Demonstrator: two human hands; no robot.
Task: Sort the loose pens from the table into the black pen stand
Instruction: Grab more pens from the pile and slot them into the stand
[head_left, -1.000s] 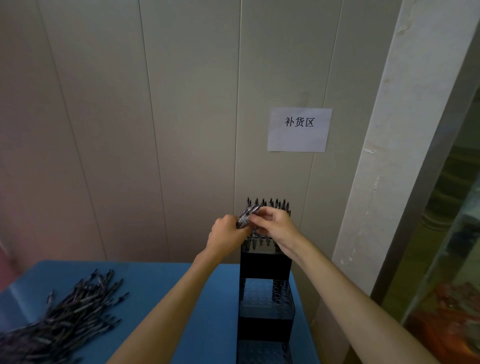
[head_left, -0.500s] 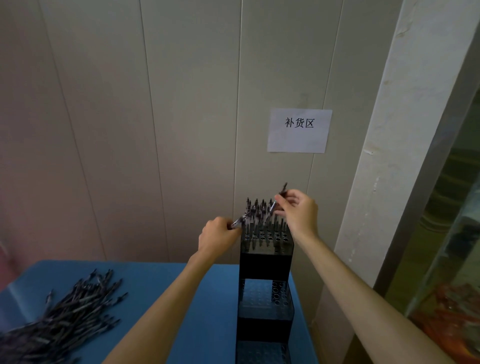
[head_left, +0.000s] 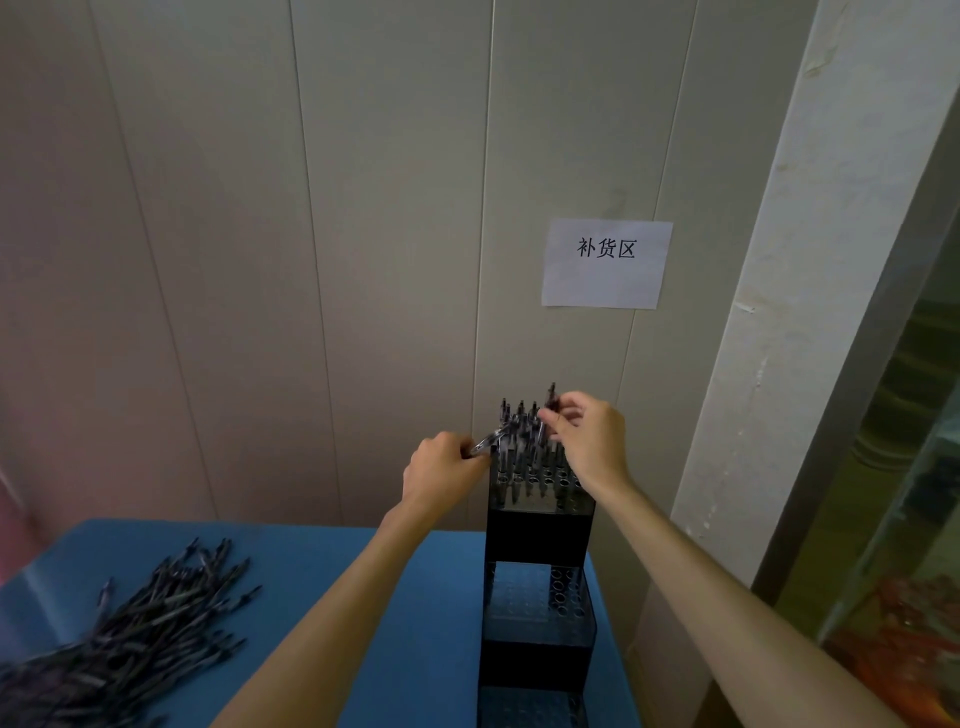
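A tall black stepped pen stand (head_left: 537, 538) stands at the right edge of the blue table (head_left: 332, 582). Several pens stick upright out of its top tier. My left hand (head_left: 441, 467) is closed around a small bundle of pens (head_left: 485, 442) just left of the top tier. My right hand (head_left: 589, 441) pinches a single pen (head_left: 549, 402), held nearly upright over the back right of the top tier. A big heap of loose dark pens (head_left: 130, 639) lies at the table's left.
The stand's two lower tiers (head_left: 524, 592) show holes without pens. A panelled wall with a paper sign (head_left: 607, 264) is right behind the stand. A white pillar (head_left: 810, 332) rises to the right, with the table's edge beside the stand.
My right hand took one pen from the left hand's bundle, moved it right and up, and now holds it more upright, a little lower over the top tier. The left hand stayed put.
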